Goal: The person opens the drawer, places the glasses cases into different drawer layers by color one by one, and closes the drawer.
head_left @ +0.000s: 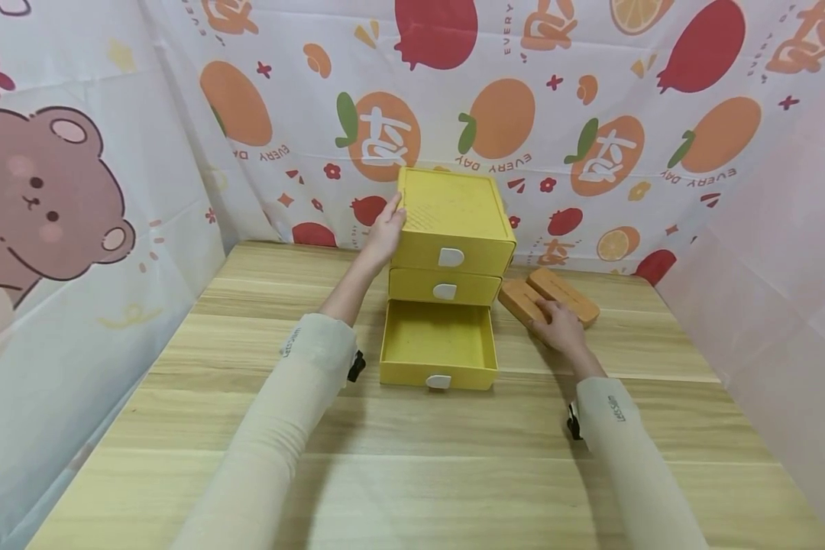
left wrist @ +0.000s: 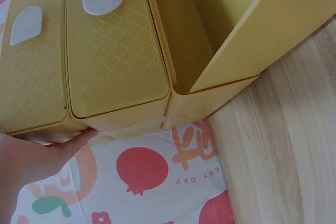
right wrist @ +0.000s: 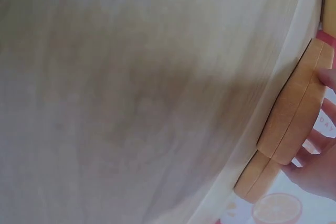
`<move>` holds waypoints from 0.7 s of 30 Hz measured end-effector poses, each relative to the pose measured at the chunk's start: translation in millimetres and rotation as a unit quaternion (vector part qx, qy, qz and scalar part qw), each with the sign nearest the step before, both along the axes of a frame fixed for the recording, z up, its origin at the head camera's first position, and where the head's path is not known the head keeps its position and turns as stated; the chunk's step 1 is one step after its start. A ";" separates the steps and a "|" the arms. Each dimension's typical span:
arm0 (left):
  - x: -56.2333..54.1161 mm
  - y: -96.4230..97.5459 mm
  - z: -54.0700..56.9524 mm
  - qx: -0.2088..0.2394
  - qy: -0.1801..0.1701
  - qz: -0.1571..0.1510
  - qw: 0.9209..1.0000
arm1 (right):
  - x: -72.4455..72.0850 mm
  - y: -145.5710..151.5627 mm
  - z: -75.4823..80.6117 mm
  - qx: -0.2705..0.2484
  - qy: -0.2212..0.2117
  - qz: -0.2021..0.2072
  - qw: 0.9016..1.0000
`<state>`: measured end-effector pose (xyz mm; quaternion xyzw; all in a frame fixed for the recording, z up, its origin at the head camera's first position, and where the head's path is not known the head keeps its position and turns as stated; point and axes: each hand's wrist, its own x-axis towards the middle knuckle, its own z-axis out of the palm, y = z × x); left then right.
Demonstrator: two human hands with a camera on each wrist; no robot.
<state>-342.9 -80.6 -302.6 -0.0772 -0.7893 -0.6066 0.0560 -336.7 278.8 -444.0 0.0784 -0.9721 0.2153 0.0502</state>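
Note:
A yellow three-drawer unit (head_left: 461,202) stands at the back of the table, its bottom drawer (head_left: 438,376) pulled out toward me. My left hand (head_left: 385,233) rests against the unit's left side, with fingertips at the upper edge. In the left wrist view, its fingers lie extended along the side wall. To the right of the unit, my right hand (head_left: 560,328) grips the nearer of two orange-brown cases with side seams, which look like glasses cases. Thumb and fingers are at this near case (right wrist: 296,106); the other case (head_left: 564,296) lies beside it, farther right.
The wooden table (head_left: 440,466) runs up to a fruit-print curtain (head_left: 282,92) close behind the unit. More curtain hangs at both sides, with a bear (head_left: 48,191) on the left. White handle tabs (head_left: 451,257) mark the drawer fronts.

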 end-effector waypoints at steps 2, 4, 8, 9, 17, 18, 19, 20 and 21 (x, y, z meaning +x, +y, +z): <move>0.1 -0.3 -0.1 0.002 -0.001 -0.001 1.000 | 1.3 -1.0 0.1 0.006 0.000 -0.001 1.000; -0.1 -0.5 -0.5 0.002 -0.003 -0.002 1.000 | 2.7 -2.1 0.6 0.009 0.000 -0.003 1.000; -0.8 -0.3 -1.9 0.002 -0.004 -0.004 1.000 | 8.1 -2.8 3.1 0.012 -0.010 -0.006 1.000; -0.7 -0.1 -2.1 0.002 -0.004 -0.004 1.000 | 9.9 -3.2 4.3 0.014 -0.016 -0.007 1.000; 1.1 -0.3 -0.2 0.024 0.001 -0.011 1.000 | 21.6 -11.3 20.1 0.039 -0.093 -0.010 0.995; 1.3 -0.3 -0.2 0.023 0.001 -0.011 1.000 | 21.7 -12.2 20.7 0.042 -0.099 -0.011 0.994; 1.2 -0.3 -0.2 0.021 0.000 -0.011 1.000 | 21.8 -13.1 21.1 0.043 -0.104 -0.012 0.994; 1.1 -0.3 -0.2 0.019 0.000 -0.010 1.000 | 21.7 -13.8 21.2 0.043 -0.105 -0.012 0.993; 1.0 -0.3 -0.2 0.017 0.001 -0.010 1.000 | 21.4 -14.3 21.0 0.042 -0.106 -0.011 0.993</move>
